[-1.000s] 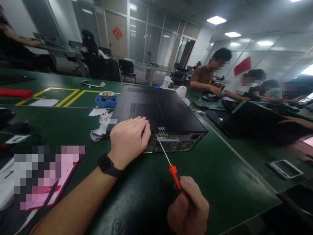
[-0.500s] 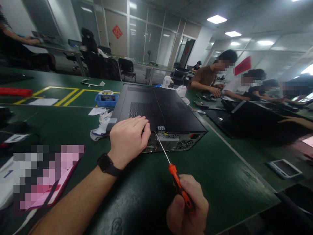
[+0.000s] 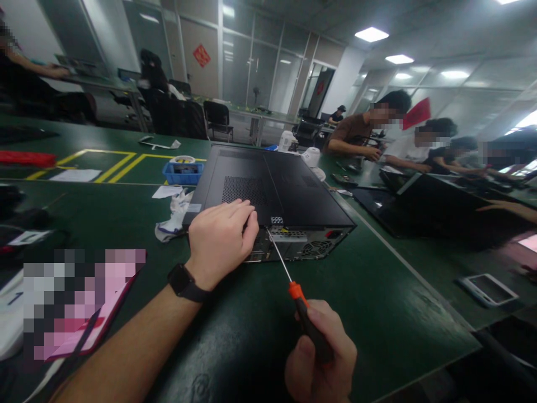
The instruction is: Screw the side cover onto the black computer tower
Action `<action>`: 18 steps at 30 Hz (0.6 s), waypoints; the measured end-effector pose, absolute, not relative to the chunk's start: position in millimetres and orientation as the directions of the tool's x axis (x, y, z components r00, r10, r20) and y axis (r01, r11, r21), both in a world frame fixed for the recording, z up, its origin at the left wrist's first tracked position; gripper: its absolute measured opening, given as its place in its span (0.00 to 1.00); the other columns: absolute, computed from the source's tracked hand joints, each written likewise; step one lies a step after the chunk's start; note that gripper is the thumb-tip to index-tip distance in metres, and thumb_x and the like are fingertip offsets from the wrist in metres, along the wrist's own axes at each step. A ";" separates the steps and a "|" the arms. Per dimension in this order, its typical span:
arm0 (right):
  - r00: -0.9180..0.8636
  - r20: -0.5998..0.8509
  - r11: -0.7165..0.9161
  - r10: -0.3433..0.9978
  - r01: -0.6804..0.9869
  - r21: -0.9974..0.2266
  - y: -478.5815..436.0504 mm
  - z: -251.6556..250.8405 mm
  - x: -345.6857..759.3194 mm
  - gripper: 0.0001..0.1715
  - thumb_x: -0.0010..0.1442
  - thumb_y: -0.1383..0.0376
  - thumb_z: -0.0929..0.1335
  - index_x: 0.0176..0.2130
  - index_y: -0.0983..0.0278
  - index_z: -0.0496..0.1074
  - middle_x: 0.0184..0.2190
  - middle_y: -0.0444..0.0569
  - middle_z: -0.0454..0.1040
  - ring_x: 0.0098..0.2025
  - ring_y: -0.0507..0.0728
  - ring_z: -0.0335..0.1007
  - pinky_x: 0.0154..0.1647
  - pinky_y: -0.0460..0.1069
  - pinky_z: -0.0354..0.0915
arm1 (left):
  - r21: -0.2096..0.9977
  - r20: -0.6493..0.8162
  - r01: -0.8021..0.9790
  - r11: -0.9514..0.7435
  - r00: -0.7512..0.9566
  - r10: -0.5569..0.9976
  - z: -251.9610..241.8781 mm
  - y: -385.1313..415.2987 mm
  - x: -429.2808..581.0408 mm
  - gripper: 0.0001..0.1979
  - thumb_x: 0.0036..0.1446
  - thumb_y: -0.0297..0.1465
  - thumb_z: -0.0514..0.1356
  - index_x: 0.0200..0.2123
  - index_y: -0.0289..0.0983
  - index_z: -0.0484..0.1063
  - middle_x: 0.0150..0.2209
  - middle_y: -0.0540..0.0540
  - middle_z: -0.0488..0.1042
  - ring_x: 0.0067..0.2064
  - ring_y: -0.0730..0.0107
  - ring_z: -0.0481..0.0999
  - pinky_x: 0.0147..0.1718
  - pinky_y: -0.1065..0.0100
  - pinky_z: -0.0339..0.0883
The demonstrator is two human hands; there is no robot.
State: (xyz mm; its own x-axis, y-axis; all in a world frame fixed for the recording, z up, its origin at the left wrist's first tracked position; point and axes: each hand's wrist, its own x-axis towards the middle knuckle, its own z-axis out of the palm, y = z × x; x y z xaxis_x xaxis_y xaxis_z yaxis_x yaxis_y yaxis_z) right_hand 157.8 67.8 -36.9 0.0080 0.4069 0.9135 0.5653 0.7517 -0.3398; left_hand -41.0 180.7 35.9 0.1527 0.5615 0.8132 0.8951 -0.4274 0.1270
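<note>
Right hand (image 3: 339, 348) grips the screwdriver (image 3: 296, 291), rotated since earlier; left hand (image 3: 218, 238) lies unclenched on the computer case (image 3: 289, 184).

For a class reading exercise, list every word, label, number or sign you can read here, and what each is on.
"1": on the white object, lower left.
Too small or blurred to read:
pale label and patterned sticker, black desktop computer case;
red diamond sign, back;
red panel, right.

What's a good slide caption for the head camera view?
Left hand resting on a black desktop computer case; right hand holding an orange-and-black screwdriver to its rear panel.
</note>
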 end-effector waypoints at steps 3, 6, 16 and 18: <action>0.035 0.917 0.742 0.396 0.576 -0.343 67.5 -38.6 157.6 0.20 0.70 0.67 0.64 0.59 0.64 0.68 0.37 0.50 0.74 0.38 0.58 0.78 0.31 0.54 0.76 | 0.126 0.812 0.898 -0.420 0.150 0.564 35.1 181.2 -41.4 0.13 0.69 0.33 0.57 0.45 0.38 0.82 0.50 0.44 0.86 0.51 0.53 0.86 0.50 0.53 0.78; 0.051 0.915 0.741 0.399 0.571 -0.355 67.4 -43.8 158.7 0.21 0.70 0.68 0.64 0.60 0.65 0.68 0.39 0.51 0.74 0.38 0.58 0.78 0.32 0.54 0.77 | 0.127 0.811 0.897 -0.422 0.151 0.565 34.7 181.6 -41.6 0.13 0.69 0.33 0.57 0.46 0.38 0.82 0.50 0.44 0.86 0.51 0.53 0.85 0.51 0.53 0.77; -0.005 0.913 0.754 0.409 0.566 -0.334 66.4 -36.3 158.9 0.21 0.68 0.68 0.65 0.60 0.65 0.67 0.39 0.52 0.74 0.40 0.60 0.79 0.35 0.57 0.78 | 0.145 0.810 0.890 -0.432 0.144 0.568 34.4 181.3 -41.5 0.14 0.69 0.33 0.56 0.45 0.38 0.83 0.50 0.43 0.85 0.51 0.52 0.86 0.51 0.51 0.78; 0.014 0.909 0.730 0.418 0.590 -0.344 65.8 -39.5 159.6 0.21 0.70 0.67 0.65 0.61 0.65 0.67 0.39 0.52 0.76 0.37 0.58 0.79 0.32 0.55 0.78 | 0.144 0.811 0.889 -0.435 0.146 0.566 34.7 181.4 -41.6 0.14 0.69 0.33 0.56 0.45 0.38 0.83 0.50 0.43 0.85 0.51 0.52 0.86 0.50 0.51 0.78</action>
State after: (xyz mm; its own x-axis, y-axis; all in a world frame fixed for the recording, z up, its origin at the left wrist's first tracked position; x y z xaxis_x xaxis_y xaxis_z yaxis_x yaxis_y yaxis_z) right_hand 159.6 65.8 -39.5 0.0136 0.4175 0.9086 0.5897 0.7305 -0.3445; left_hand -41.6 181.4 34.7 0.1465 0.5664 0.8110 0.8887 -0.4354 0.1436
